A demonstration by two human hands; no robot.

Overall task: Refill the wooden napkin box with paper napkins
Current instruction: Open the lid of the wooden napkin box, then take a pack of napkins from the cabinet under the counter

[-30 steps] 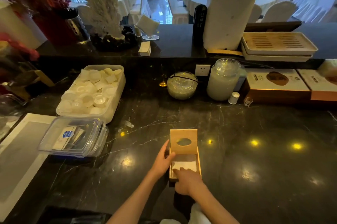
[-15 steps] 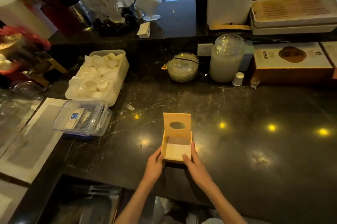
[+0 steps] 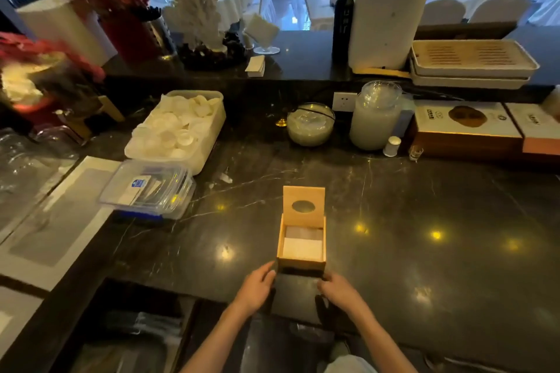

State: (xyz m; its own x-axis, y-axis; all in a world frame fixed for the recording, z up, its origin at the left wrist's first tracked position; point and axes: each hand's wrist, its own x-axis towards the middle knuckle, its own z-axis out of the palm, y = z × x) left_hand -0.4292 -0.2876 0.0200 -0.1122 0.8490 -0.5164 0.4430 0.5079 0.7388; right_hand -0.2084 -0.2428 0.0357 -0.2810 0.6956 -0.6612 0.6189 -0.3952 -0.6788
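Two hands: both low at the near face of the wooden napkin box (image 3: 301, 263), one on each side.
Left hand (image 3: 256, 289): just off the box's near left corner, fingers loosely curled, holding nothing; contact with the wood hard to judge.
Right hand (image 3: 341, 290): at the box's near right corner, fingertips bent toward the lower edge, empty; whether touching, cannot tell.
Wooden napkin box: upright on the dark marble counter (image 3: 424, 221), near its front edge.
Lid (image 3: 303, 206): hinged at the box's far side, standing open and upright, oval slot facing the camera.
Paper napkins (image 3: 302, 246): white stack lying flat inside the box, well below the rim (far part of the stack looks slightly lower or shaded).
Clear lidded container (image 3: 148, 187): left of the box, well apart, blue label on top.
White tub (image 3: 178, 127): beyond and left of the box, filled with pale small cups.
Glass bowl (image 3: 310, 124): straight beyond the box, against the counter's back wall.
Frosted jar (image 3: 375, 116): beyond the box, a little to the right, beside the bowl.
Flat boxes (image 3: 466, 127): beyond and far right of the napkin box.
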